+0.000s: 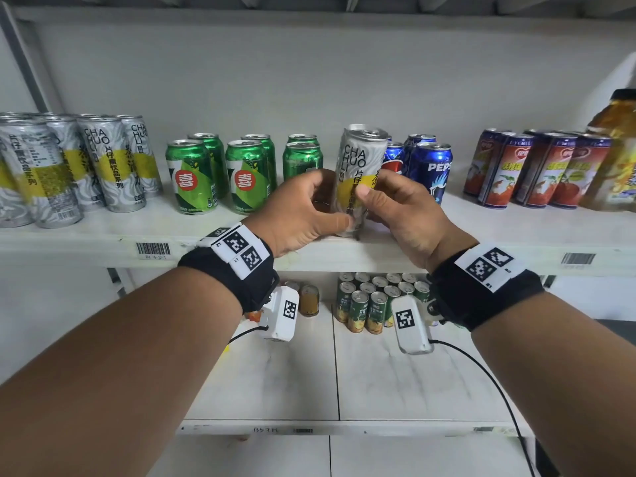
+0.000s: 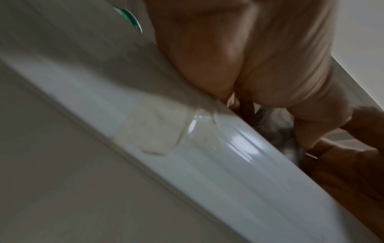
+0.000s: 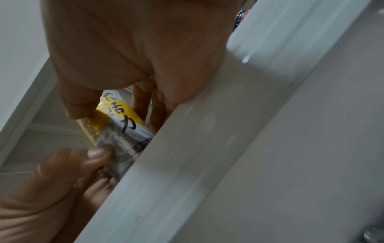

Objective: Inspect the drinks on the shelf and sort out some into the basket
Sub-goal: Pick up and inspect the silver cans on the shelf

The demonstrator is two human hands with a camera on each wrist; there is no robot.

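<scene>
A tall silver can with a yellow band (image 1: 361, 156) stands slightly tilted at the front of the white shelf (image 1: 103, 235), between the green cans and the blue Pepsi cans. My left hand (image 1: 332, 201) grips its lower left side, thumb low on the front. From the right, my right hand (image 1: 370, 201) pinches it, thumb on the yellow band. In the right wrist view the can (image 3: 124, 131) shows between both thumbs, behind the shelf's front lip (image 3: 207, 148). The left wrist view shows only my palm (image 2: 239, 57) and a sliver of can (image 2: 280, 136). No basket is in view.
More silver cans (image 1: 69, 166) stand at the left, then green cans (image 1: 192, 177). Pepsi cans (image 1: 430, 166), red-and-blue cans (image 1: 537, 170) and a yellow bottle (image 1: 616, 149) stand to the right. The lower shelf holds several small cans (image 1: 375, 301).
</scene>
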